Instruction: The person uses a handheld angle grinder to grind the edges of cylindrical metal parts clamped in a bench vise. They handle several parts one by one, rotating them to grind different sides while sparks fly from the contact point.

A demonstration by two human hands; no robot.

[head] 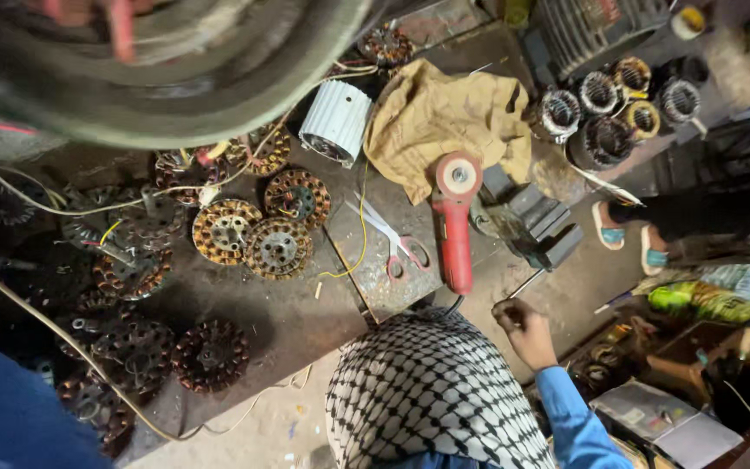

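Up at the top left a big round grey motor housing (158,78) fills the frame, blurred and close to the camera, and on its upper edge a few blurred reddish fingers (119,22) press against it; which hand (88,13) that is I cannot tell, nor whether it is clenched around the rim or just resting there, and no second hand of the wearer shows. Below the housing, the worktop (297,321) is crowded: rusty wound stators (227,230) lie touching one another in a cluster, darker ones (136,347) spread toward the lower left, and a white ribbed motor body (336,122) lies just beside a crumpled tan cloth (444,122). A red angle grinder (455,217) lies across the middle, scissors (392,239) just left of it, a yellow wire (362,226) trailing past them. At the bottom a co-worker in a checked headscarf (427,391) and blue sleeve (570,417) has a hand (523,326) curled near the grinder's cable end. More stators (618,104) stand grouped at the upper right, and sandalled feet (627,234) rest on the floor nearby
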